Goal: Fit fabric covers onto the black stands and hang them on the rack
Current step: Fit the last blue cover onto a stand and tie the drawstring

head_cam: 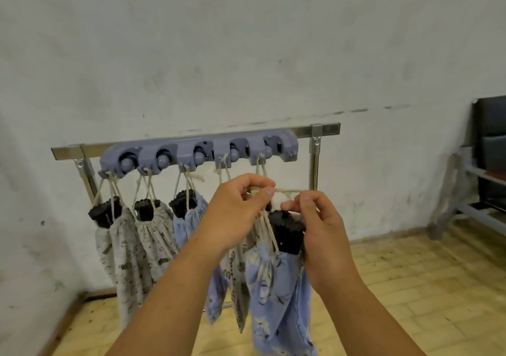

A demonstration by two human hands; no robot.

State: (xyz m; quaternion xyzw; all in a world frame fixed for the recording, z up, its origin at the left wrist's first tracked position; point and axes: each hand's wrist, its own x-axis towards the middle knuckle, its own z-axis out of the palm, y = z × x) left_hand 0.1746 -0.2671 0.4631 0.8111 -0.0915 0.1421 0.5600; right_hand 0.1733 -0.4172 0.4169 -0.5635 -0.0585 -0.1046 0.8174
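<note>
On your rack point(191, 137), mid-frame, three covered stands point(153, 235) hang at left, and a fourth is half hidden behind your left wrist. The blue cover point(276, 287) with its black stand point(287, 232) hangs lower centre. Your left hand point(235, 213) and right hand point(323, 232) each pinch its drawstring point(287, 190). I can't tell if it's hooked yet.

one metal rack point(68, 151) with one lilac holder point(284, 143) on it, and five round balls point(127, 165) point(163, 161) point(199, 157) point(234, 153) point(267, 151) in that holder. five fabric covers in all: three pale patterned covers point(120, 251) point(156, 243) point(239, 279) and two blue covers point(189, 227) point(276, 295). four black stands point(105, 213) point(145, 209) point(183, 203) point(287, 232) show their tops; any fifth is hidden behind the left hand point(235, 213). two hands, that one and the right hand point(325, 235), with one cord point(287, 190) pinched between them.
</note>
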